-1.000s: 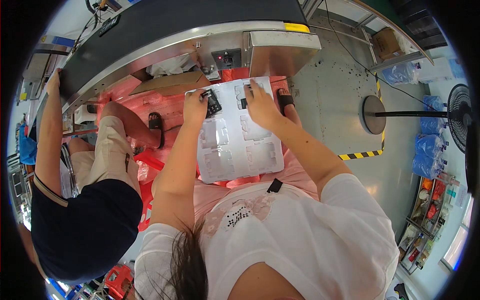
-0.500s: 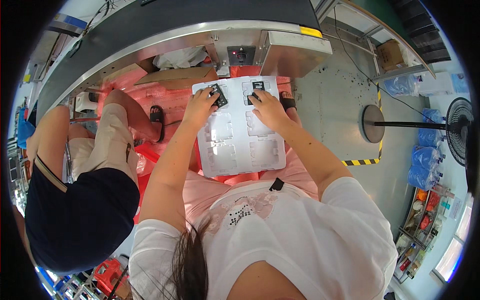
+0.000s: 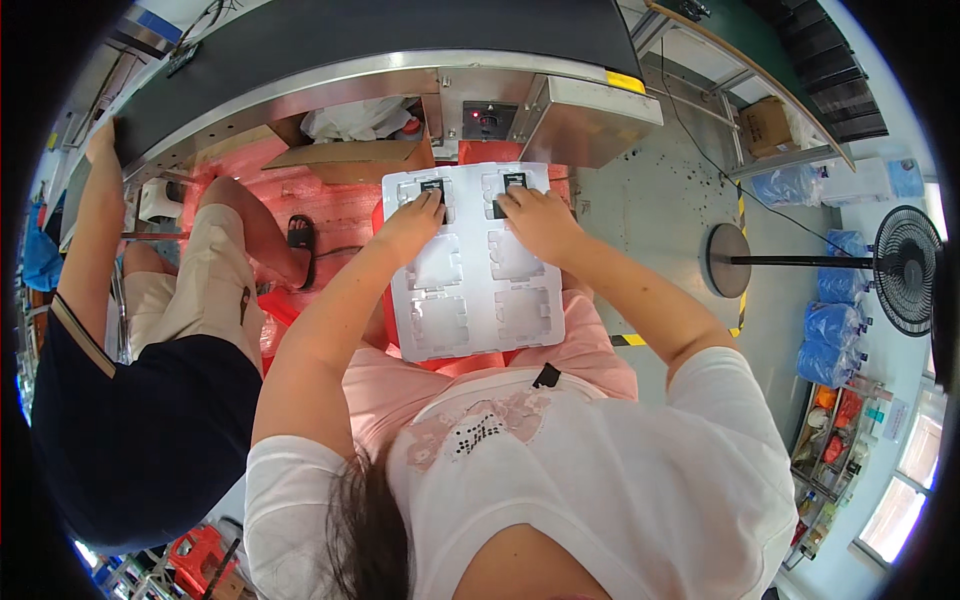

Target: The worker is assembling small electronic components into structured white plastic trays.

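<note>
A white moulded plastic tray (image 3: 478,270) with several recessed pockets rests across my lap. My left hand (image 3: 412,225) is at the far left pocket, its fingers closed over a small flat black piece (image 3: 433,186) with light marks. At the far right pocket my right hand (image 3: 541,222) has its fingers curled on a similar black piece (image 3: 515,180). My fingers partly cover both pieces. The pockets nearer to me hold nothing.
Beyond the tray stands a dark-topped metal-edged bench (image 3: 400,40) with a metal box (image 3: 590,122) beneath it. An open cardboard carton (image 3: 350,160) lies underneath. A seated co-worker (image 3: 150,430) is close on my left. A black fan (image 3: 906,270) stands on the right.
The black piece under my left hand was tilted and now lies straighter in its pocket. Both hands stay at the far pockets. The co-worker's arm has reached up to the bench edge.
</note>
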Motion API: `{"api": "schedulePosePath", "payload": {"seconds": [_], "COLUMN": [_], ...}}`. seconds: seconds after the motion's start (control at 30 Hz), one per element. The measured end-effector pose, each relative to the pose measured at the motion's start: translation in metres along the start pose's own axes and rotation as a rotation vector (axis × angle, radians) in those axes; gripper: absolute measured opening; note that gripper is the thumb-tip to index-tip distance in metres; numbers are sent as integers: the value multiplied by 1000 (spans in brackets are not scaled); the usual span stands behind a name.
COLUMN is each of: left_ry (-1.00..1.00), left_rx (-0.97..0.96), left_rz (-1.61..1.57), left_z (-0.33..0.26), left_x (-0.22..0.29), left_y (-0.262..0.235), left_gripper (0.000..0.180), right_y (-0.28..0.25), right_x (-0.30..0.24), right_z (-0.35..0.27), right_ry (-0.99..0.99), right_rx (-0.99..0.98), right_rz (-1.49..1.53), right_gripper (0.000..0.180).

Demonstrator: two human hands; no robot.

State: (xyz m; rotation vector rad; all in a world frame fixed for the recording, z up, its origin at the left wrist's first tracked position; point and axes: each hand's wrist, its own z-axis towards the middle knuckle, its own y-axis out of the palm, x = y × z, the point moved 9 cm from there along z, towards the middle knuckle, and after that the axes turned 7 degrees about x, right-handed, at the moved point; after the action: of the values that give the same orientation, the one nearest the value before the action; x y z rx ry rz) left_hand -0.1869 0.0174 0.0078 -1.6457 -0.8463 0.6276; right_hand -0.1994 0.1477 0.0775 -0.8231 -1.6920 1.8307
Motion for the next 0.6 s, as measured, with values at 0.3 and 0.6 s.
{"api": "schedulePosePath", "payload": {"seconds": [0.3, 0.6], "left_ry": [-226, -138], "left_rx": [655, 1482], "left_rz": [-283, -64], "left_z": [-48, -110], "left_x": [-2, -95], "left_y": [-37, -315], "left_gripper": [45, 22], "right_y": [-283, -225], "right_x": [19, 128], "right_z": [103, 231], "right_ry": [-103, 327], "right_rx": [672, 208], "right_rz": [825, -257], "right_gripper": [24, 44]}}
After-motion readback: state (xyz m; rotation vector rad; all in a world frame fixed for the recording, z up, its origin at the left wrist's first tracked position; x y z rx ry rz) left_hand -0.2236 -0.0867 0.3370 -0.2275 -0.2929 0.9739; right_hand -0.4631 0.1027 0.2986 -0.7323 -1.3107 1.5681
